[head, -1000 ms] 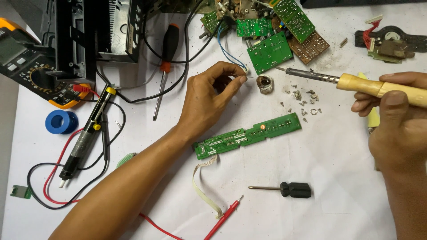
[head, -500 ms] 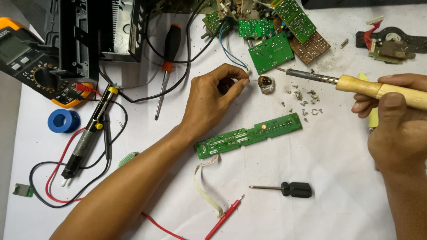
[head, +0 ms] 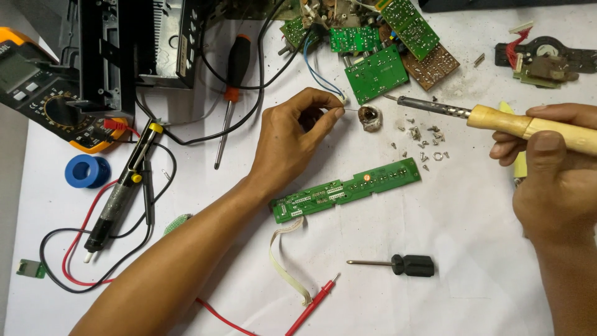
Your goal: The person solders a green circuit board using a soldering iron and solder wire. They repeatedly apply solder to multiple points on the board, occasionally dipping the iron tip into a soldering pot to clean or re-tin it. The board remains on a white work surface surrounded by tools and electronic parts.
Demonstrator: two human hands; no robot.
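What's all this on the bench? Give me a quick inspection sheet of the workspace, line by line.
Surface: white table, dusty near the top.
Job's things: soldering iron, thin wire, small solder lump.
Clutter: long green board, loose screws, black screwdriver, blue spool, multimeter.
Grippers: left hand pinches the wire; right hand grips the iron.
Cables: red and black leads, white ribbon.
Surroundings: open black casing.

I can't make out what my left hand [head: 298, 140] pinches, its fingers hide it; the soldering iron [head: 497, 121] runs off the right edge behind my right hand [head: 550, 180]; the multimeter [head: 43, 93] is cropped at left; the scattered screws [head: 423, 140] are too small to tell apart.
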